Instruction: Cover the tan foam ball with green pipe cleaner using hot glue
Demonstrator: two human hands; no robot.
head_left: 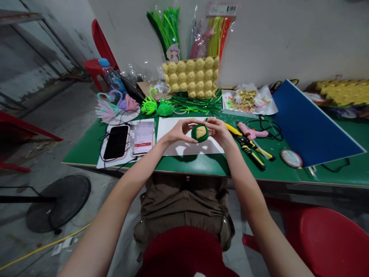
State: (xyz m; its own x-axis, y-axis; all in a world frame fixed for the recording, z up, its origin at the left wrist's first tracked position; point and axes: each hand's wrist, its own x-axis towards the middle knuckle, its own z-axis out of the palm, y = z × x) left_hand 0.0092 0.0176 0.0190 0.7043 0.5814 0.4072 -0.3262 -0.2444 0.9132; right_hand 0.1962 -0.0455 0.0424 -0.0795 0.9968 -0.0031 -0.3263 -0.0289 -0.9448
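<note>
Facing: the green-wrapped ball (199, 133) is showing its bare tan patch toward the camera; it is roundish, so no long axis is showing.
Look: dark green fuzzy wrapping is ringing a yellow-tan core.
Place: it is hanging just above the white sheet (173, 134) on the counter (201, 163).
Left hand (180, 131): fingers are curling closed on the ball's left side.
Right hand (219, 130): fingertips are pinching its right and top edge.
Right of the sheet: a pink glue gun (251, 132) and pliers (250, 150) are lying.
</note>
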